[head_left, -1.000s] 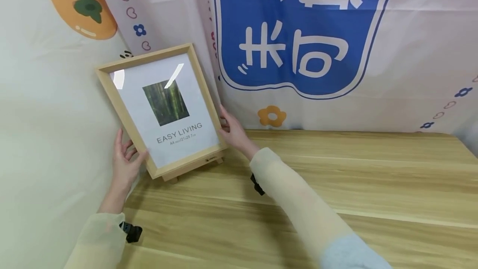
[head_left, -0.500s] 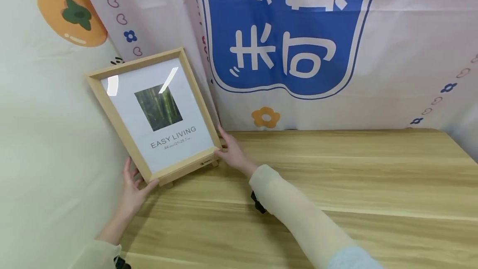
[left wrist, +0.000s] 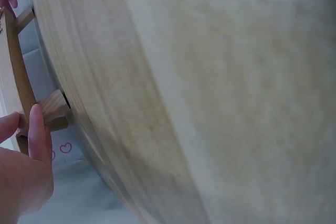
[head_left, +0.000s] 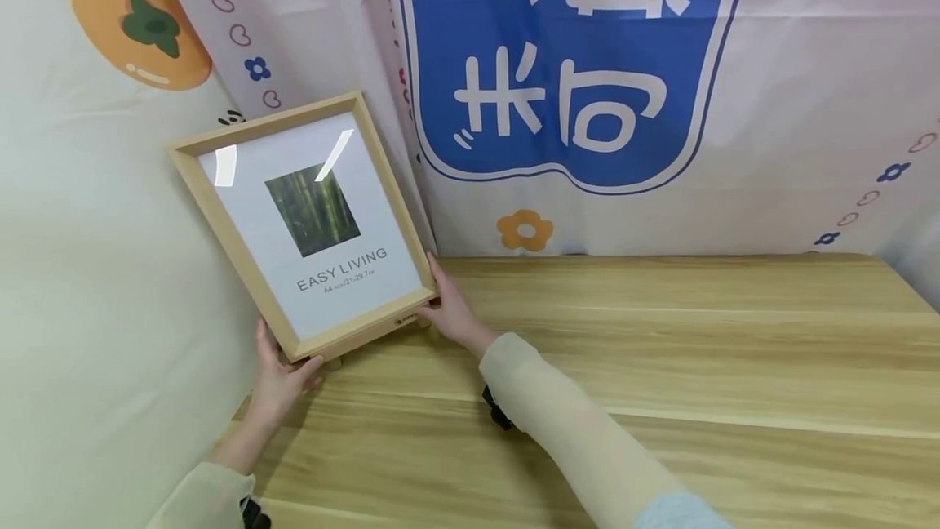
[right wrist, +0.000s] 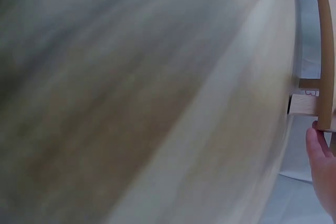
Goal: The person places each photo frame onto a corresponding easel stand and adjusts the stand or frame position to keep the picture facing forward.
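A light wooden picture frame (head_left: 400, 201) leans back on a small wooden easel, whose ledge (head_left: 360, 336) runs under its bottom edge. Behind the glass is a white sheet with a bamboo photo and the words EASY LIVING. My left hand (head_left: 279, 386) grips the lower left corner, thumb in front; in the left wrist view its thumb and finger pinch the ledge's end near an easel leg (left wrist: 54, 104). At the lower right corner, my right hand (head_left: 454, 308) holds the frame, fingers along the side and thumb at the bottom edge. An easel leg (right wrist: 303, 105) also shows in the right wrist view.
The easel stands in the back left corner of a wood-grain table (head_left: 587, 366). A pale cloth wall (head_left: 125, 268) rises close on the left. Behind hangs a printed cloth (head_left: 793, 104) with a blue sign pattern.
Both hands have slid down the frame's sides to its lower corners, and the left fingers have closed round theirs. The view shifted slightly, moving the frame left and down in the picture.
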### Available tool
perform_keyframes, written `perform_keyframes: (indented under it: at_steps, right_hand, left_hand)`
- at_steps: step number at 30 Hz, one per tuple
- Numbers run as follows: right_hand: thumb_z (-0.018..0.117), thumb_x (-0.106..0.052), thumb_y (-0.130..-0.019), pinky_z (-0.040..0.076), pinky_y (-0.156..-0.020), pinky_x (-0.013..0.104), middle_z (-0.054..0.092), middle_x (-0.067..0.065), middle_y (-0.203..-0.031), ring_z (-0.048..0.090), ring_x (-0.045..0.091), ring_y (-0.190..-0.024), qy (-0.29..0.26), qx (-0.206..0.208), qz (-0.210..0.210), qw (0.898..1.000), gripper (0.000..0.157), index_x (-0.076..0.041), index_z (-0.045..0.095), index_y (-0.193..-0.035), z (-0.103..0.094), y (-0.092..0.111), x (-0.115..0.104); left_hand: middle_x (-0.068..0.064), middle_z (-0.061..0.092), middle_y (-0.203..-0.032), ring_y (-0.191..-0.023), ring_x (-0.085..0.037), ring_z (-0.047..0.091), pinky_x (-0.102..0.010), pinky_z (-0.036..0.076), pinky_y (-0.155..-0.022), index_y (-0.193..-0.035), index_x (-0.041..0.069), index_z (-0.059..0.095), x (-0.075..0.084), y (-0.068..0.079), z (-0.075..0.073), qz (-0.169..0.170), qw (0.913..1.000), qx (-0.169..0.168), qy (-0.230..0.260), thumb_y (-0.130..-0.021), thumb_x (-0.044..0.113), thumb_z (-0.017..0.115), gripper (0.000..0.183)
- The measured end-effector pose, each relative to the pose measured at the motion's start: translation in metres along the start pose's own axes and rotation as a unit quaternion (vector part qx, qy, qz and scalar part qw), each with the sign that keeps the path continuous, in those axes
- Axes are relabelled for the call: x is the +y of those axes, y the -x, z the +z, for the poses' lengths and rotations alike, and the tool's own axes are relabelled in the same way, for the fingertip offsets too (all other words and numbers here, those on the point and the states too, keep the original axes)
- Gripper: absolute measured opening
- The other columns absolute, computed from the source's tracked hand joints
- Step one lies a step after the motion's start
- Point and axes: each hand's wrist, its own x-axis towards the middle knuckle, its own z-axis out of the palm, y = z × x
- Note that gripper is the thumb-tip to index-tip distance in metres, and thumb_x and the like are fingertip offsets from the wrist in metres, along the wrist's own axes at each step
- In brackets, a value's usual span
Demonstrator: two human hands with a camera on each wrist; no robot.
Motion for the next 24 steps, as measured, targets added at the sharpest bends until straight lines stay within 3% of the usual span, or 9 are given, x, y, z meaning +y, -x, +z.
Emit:
perform_keyframes:
  at_steps: [10,18,24]
  right_hand:
    - [0.070,-0.011,-0.077,0.030,-0.101,0.033,0.019,0.007,-0.145,0.029,0.024,-0.126,0.003,0.000,0.007,1.000,0.100,-0.035,-0.002,-0.143,-0.003,0.002,0.002]
    - [0.069,-0.008,-0.078,0.041,-0.091,0.028,0.020,0.006,-0.145,0.036,0.023,-0.121,-0.011,-0.010,-0.006,1.000,0.099,-0.034,0.000,-0.143,-0.010,0.004,0.004]
    - [0.067,-0.003,-0.078,0.044,-0.086,0.025,0.020,0.006,-0.145,0.041,0.022,-0.116,-0.021,-0.017,-0.004,1.000,0.099,-0.035,-0.001,-0.143,-0.023,0.011,0.008]
  left_hand:
    - [-0.027,0.002,-0.143,-0.080,-0.013,0.056,-0.039,0.054,-0.065,-0.132,0.048,-0.022,0.004,0.002,0.004,-0.008,0.9999,-0.008,0.003,-0.082,-0.005,0.060,0.110]
    - [-0.028,0.009,-0.140,-0.085,-0.023,0.056,-0.043,0.053,-0.065,-0.133,0.050,-0.018,0.006,0.006,0.009,-0.003,1.0000,-0.003,0.004,-0.081,-0.005,0.061,0.110]
    - [-0.024,0.007,-0.143,-0.093,-0.036,0.053,-0.041,0.054,-0.063,-0.132,0.051,-0.018,0.010,0.010,0.022,-0.002,1.0000,0.001,0.003,-0.080,-0.007,0.061,0.110]
